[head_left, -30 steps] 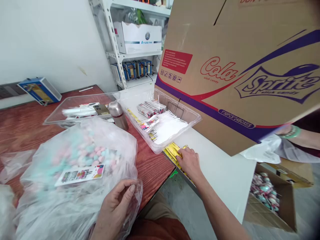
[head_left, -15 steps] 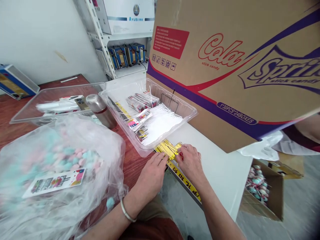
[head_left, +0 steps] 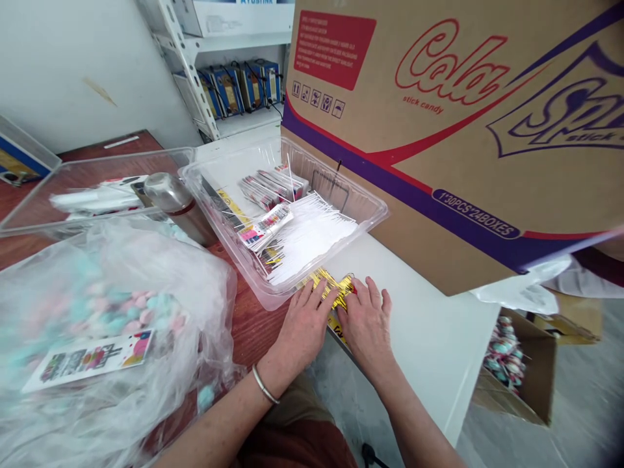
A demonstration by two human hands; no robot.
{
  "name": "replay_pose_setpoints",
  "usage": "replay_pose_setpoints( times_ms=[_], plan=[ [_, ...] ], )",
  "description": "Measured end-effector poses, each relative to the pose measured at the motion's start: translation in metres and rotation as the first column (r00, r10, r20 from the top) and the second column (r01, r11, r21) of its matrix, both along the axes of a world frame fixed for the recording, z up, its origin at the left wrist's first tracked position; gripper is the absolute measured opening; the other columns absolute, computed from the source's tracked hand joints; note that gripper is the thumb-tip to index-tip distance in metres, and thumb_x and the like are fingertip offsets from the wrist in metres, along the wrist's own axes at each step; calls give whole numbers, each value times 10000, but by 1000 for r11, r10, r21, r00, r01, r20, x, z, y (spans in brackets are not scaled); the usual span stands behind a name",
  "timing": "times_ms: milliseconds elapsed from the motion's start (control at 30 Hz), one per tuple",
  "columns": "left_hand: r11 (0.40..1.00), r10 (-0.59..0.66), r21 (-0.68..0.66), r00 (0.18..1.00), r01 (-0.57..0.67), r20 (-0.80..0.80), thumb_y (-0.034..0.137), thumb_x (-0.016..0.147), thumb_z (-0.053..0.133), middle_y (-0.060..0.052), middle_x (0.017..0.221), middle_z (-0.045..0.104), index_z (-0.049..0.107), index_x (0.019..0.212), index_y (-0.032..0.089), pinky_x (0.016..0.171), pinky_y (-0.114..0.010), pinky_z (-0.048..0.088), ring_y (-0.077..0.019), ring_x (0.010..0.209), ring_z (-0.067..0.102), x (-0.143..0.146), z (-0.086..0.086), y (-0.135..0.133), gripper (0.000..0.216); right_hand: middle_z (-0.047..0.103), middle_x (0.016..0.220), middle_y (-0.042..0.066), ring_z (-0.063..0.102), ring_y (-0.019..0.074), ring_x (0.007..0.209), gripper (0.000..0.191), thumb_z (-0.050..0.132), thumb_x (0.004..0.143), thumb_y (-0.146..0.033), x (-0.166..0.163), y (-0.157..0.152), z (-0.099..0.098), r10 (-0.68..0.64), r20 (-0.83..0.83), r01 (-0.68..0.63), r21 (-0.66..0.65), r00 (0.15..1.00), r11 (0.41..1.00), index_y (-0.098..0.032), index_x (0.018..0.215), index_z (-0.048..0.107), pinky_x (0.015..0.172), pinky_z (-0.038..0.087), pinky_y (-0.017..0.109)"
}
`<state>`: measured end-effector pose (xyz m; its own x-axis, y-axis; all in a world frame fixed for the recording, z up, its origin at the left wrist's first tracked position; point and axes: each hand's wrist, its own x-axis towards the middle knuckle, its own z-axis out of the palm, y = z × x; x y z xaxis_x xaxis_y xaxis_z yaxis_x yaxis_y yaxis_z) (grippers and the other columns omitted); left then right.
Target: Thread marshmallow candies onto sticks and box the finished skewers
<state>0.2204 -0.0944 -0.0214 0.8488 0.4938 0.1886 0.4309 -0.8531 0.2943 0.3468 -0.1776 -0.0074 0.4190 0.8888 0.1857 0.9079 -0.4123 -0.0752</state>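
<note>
Candy packing stockroom, carton, shelving

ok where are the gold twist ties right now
Head view, centre: the gold twist ties lie at the near edge of the white table, just in front of the clear tray, with the left hand and right hand resting fingertips on them.

— What does the cardboard box say?
— "Cola" in red script on its front, with "stick candy" in small red letters just under it.
— And right of that?
— A purple logo, cut off after "Sp".
— The purple band along its lower edge?
— "1*30PCS*24BOXES".
— The red label at its upper left?
— Too small to read.
</note>
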Motion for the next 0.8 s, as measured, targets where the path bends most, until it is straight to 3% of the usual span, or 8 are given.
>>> replay_pose_setpoints(
  times_ms=[200, 433, 633, 733, 800],
  plan=[
    [1000, 17, -12, 1000, -17, -17, 222, 968, 452, -98, 1524, 446, 456, 1435, 274, 986, -493, 466, -322, 1369, 415, 15, 5, 3, 469, 624, 1364, 103, 434, 348, 1362, 251, 476, 953, -128, 5, 3, 3, 36, -17, -35, 33, 999, 999, -187, 1063, 694, 1125, 267, 590],
    [994, 110, -12, 994, -109, 10, 226, 965, 469, -77, 1455, 525, 509, 1359, 241, 1013, -482, 439, -283, 1312, 465, 24, 3, 5, 397, 631, 1354, 106, 460, 342, 1337, 233, 482, 909, -106, 13, -11, 18, 83, -45, -82, 7, 996, 997, -186, 952, 696, 1114, 291, 586],
    [996, 72, -54, 997, -71, 20, 249, 905, 594, -80, 1493, 482, 439, 1434, 293, 999, -494, 445, -306, 1328, 446, 23, 10, 5, 553, 641, 1331, 114, 496, 340, 1301, 203, 500, 891, -107, 16, -14, 23, 89, -54, -89, 10, 995, 996, -185, 944, 679, 1114, 277, 593],
    [997, 69, -49, 998, -68, 13, 253, 924, 572, -63, 1489, 491, 545, 1337, 309, 972, -509, 454, -318, 1340, 431, 25, 10, 4, 417, 647, 1308, 121, 504, 340, 1289, 191, 495, 890, -106, 15, -12, 25, 120, -78, -116, 61, 990, 991, -182, 923, 667, 1113, 270, 599],
    [994, 96, -64, 995, -94, 32, 236, 944, 537, -48, 1439, 545, 632, 1212, 296, 975, -504, 453, -302, 1326, 447, 27, 8, 5, 291, 661, 1253, 124, 551, 324, 1221, 159, 506, 885, -118, 16, -12, 26, 135, -155, -119, 104, 979, 987, -182, 898, 651, 1067, 342, 570]
  ],
)
